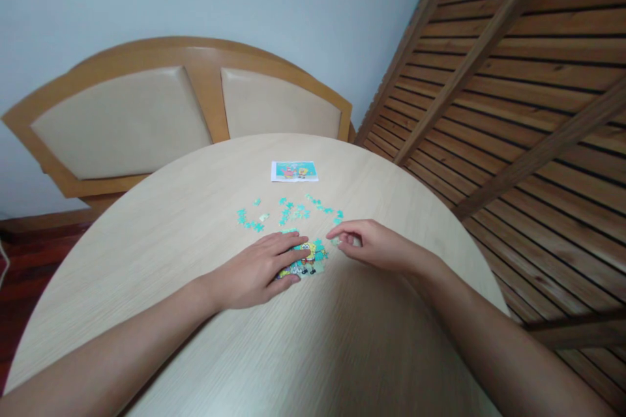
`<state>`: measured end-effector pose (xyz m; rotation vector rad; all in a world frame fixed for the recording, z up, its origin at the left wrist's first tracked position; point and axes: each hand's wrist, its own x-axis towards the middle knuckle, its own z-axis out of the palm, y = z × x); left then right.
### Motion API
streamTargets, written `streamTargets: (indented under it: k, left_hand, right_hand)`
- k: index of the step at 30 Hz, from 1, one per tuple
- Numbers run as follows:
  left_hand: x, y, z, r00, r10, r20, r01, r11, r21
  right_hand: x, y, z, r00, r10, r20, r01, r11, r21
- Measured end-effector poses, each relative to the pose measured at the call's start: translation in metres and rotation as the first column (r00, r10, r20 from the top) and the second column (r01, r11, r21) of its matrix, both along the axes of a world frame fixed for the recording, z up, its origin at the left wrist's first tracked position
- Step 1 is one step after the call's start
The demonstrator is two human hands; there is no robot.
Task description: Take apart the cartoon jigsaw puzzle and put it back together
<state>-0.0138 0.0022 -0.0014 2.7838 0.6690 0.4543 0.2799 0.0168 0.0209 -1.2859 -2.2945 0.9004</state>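
A partly joined cartoon jigsaw (pixel 309 262) lies on the round pale wooden table (pixel 205 208). My left hand (pixel 259 267) lies flat on the jigsaw's left part, fingers stretched out, pressing it down. My right hand (pixel 374 244) is just right of the jigsaw, its fingers curled in a pinch on a small puzzle piece (pixel 335 242) at the jigsaw's right edge. Several loose turquoise pieces (pixel 288 212) are scattered just beyond both hands.
A small reference picture card (pixel 294 171) lies farther back on the table. A wooden bench back with cream cushions (pixel 147 117) stands behind the table against a pale wall. A slatted wooden panel (pixel 513 78) leans at the right.
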Motion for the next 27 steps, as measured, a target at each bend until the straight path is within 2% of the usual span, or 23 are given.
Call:
streamTargets:
  k: [3, 7, 14, 22, 27]
  left_hand:
    - [0.000, 0.000, 0.000, 1.000, 0.002, 0.019, -0.002, 1.000, -0.003]
    - [0.000, 0.000, -0.001, 1.000, -0.003, 0.025, 0.003, 1.000, 0.004]
    - [0.000, 0.000, -0.001, 1.000, -0.003, 0.006, 0.003, 1.000, 0.010]
    - [0.001, 0.000, -0.001, 1.000, 0.000, 0.006, 0.000, 1.000, 0.010]
    - [0.001, 0.000, -0.001, 1.000, -0.001, 0.007, 0.001, 1.000, 0.012]
  right_hand:
    - [-0.004, -0.004, 0.003, 0.998, 0.062, 0.007, -0.061, 0.998, -0.026]
    - [-0.007, -0.006, 0.004, 0.992, 0.111, -0.058, -0.119, 0.983, -0.139]
    - [-0.012, -0.007, 0.002, 0.992, 0.086, -0.092, -0.104, 0.972, -0.209]
    - [-0.013, -0.009, 0.001, 0.998, 0.056, -0.024, -0.060, 0.980, -0.188]
    - [-0.013, -0.010, 0.002, 0.996, 0.079, 0.037, -0.075, 0.990, -0.116]
